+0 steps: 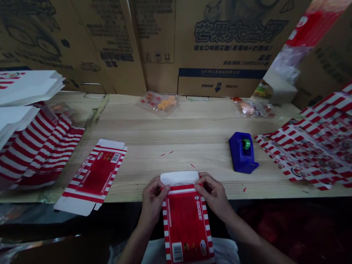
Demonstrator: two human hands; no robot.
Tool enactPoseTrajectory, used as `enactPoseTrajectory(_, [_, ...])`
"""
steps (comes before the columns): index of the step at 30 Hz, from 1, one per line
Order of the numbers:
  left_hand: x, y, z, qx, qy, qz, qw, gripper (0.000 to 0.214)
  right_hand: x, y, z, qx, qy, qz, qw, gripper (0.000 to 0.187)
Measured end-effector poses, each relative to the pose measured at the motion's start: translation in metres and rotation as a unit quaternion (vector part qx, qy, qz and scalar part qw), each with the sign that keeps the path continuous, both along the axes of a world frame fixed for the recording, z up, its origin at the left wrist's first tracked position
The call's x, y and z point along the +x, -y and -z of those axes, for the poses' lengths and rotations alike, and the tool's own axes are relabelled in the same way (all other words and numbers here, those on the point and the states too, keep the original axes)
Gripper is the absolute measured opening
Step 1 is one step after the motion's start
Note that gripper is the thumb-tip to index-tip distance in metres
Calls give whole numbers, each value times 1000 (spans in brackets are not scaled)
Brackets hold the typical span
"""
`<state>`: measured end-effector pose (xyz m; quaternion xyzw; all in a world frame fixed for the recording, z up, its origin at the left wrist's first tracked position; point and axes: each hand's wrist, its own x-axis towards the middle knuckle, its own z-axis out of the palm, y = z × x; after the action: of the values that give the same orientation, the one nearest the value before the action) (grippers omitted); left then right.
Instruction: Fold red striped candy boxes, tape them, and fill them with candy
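Observation:
My left hand (152, 201) and my right hand (214, 195) pinch the upper corners of a red-and-white striped cardboard carton (185, 225), held upright at the table's front edge. Its white top flap (179, 177) stands above my fingers, and its lower end rests against my shirt. Another flat striped carton blank (91, 178) lies on the wooden table (175, 127) to the left of my hands. A blue tape dispenser (243, 152) with a green core sits to the right.
Stacks of striped carton blanks (36, 146) rise at the table's left end, and more (328, 138) spread across the right. Plastic packets of sweets (157, 102) lie near the back, against a wall of printed cardboard boxes (233, 28). Small red scraps dot the tabletop.

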<state>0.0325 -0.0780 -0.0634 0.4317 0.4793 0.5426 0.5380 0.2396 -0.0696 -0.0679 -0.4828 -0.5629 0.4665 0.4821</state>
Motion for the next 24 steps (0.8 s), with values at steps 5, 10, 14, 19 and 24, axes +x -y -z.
enactPoseTrajectory(5, [-4,-3,-6,-56,28,-39,997,25,-7,-5,-11,-80,-78,8,994,39])
enactPoseTrajectory(10, [-24,-3,-11,-1,-92,101,991,19,-1,-9,-17,-56,-5,-80,995,12])
enactPoseTrajectory(14, [-33,1,-14,73,-214,119,967,16,3,-7,-18,-42,20,-106,993,18])
enactPoseTrajectory(19, [-34,0,-28,61,-229,137,962,22,3,-10,-27,-81,61,-123,987,19])
enactPoseTrajectory(24, [-45,-15,-40,7,-228,181,957,17,2,-22,-46,-50,144,-151,977,11])
